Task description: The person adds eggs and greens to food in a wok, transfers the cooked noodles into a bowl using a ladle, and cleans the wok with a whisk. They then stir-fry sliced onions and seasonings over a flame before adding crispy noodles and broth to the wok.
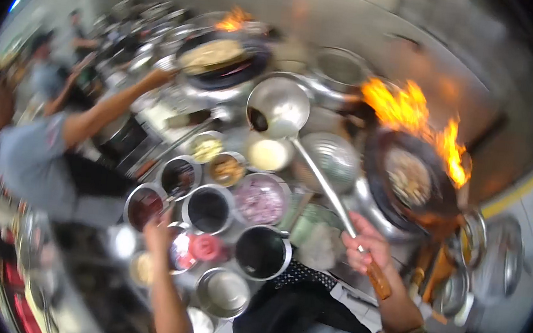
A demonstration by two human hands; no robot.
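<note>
My right hand (368, 244) is wrapped round the wooden-ended handle of a long metal ladle (278, 107), whose wide bowl hangs above the pots at the centre. A dark patch shows in the bowl's left side. At the lower left my left hand (158, 227) reaches over the round pots, beside the pot of dark red stuff (145, 206); its fingers are blurred, and what they hold, if anything, is unclear. A wok (410, 177) on the right burner holds pale pieces, with tall flames (407, 109) at its back rim.
Several pots stand in the middle, among them chopped purple pieces (262, 198) and dark liquid (263, 252). At the left a co-worker (36, 163) reaches toward another wok (216, 59) with a flame behind. Metal bowls (505, 254) stand at the right.
</note>
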